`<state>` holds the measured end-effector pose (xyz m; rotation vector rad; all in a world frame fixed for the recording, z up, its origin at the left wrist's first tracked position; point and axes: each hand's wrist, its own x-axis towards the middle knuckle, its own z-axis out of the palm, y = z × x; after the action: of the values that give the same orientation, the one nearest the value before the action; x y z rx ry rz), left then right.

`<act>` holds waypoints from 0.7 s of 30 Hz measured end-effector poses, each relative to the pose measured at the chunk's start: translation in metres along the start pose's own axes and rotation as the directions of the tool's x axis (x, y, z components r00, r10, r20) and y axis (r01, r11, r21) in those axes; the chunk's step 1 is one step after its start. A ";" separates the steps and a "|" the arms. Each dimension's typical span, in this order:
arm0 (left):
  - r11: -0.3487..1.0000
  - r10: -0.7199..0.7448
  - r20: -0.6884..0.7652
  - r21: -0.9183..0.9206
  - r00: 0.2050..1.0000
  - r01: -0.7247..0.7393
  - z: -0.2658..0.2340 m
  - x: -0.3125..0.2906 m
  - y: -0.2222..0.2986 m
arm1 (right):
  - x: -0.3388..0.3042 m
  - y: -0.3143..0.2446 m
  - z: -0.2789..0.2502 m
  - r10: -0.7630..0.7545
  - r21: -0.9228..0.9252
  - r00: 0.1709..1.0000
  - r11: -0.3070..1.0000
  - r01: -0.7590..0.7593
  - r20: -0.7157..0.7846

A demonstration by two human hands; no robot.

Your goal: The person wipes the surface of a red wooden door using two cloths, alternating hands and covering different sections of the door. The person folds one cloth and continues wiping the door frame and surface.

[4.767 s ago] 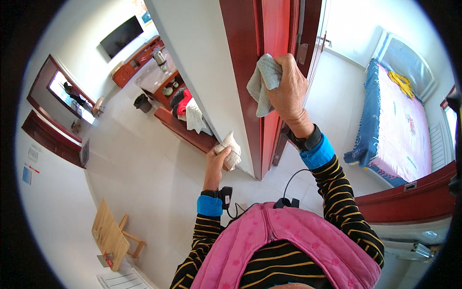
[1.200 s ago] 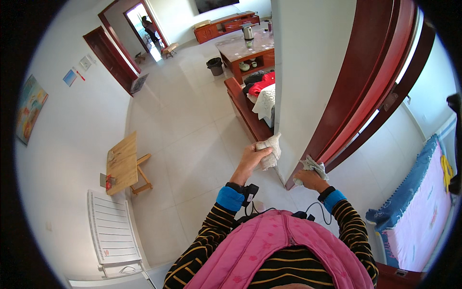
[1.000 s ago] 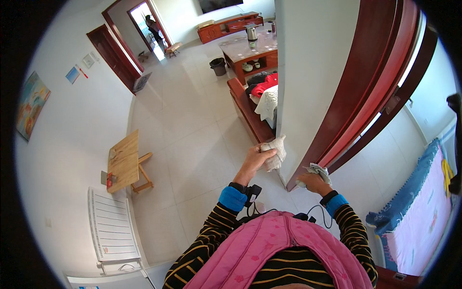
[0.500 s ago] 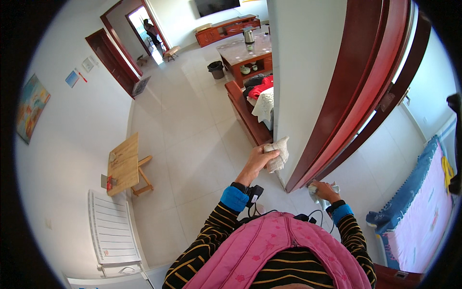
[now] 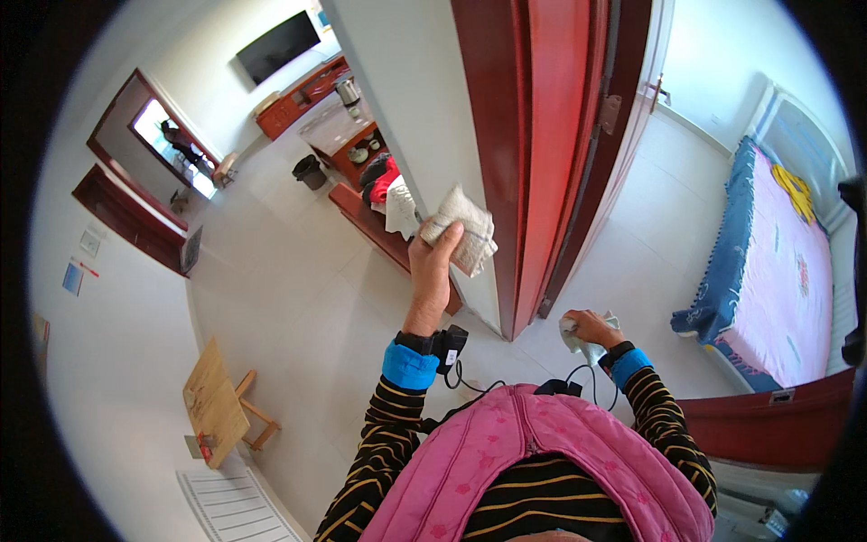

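Observation:
My left hand (image 5: 433, 266) is closed on a folded beige cloth (image 5: 461, 228), its thumb lying across the near side. The cloth is in front of the white wall end (image 5: 397, 99) beside the door frame; whether it touches cannot be told. Lower and to the right, my right hand (image 5: 593, 329) grips a crumpled pale cloth (image 5: 578, 341), apart from the frame's foot. Between the two hands rises the dark red door frame (image 5: 551, 163), with a metal hinge or strike plate (image 5: 611, 113) on its inner edge.
On the right, a bed (image 5: 777, 271) with pink and blue covers stands in a room beyond the frame. To the left are a wooden folding table (image 5: 215, 397), a white radiator (image 5: 230, 510), a black bin (image 5: 310, 172) and a wooden sofa (image 5: 366, 224). A distant person (image 5: 183, 144) is in a doorway.
My view has turned to the right, showing more of the frame and bed. My left hand has risen with its cloth. The right hand has come away from the frame's foot, still holding its cloth.

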<state>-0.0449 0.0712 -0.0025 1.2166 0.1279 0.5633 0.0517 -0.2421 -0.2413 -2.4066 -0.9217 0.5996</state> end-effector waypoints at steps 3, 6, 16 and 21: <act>0.992 0.121 0.024 -0.049 0.992 -0.120 0.023 0.002 0.026 | -0.023 0.004 -0.002 0.037 0.016 0.999 0.999 -0.037 -0.023; 0.957 0.286 -0.002 -0.044 0.958 -0.286 0.053 0.027 0.048 | -0.030 0.016 -0.005 0.082 0.042 0.996 0.996 -0.080 -0.038; 0.664 0.702 0.038 0.329 0.712 -0.672 0.120 0.058 0.097 | -0.069 0.045 0.006 0.158 0.077 0.978 0.986 -0.149 -0.137; 0.614 0.705 0.096 0.412 0.703 -0.673 0.124 0.056 0.081 | -0.080 0.058 0.020 0.163 0.101 0.976 0.984 -0.149 -0.144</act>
<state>0.0230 0.0111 0.1273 1.6726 -0.1895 1.3251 0.0147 -0.3299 -0.2732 -2.4198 -0.6335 0.4948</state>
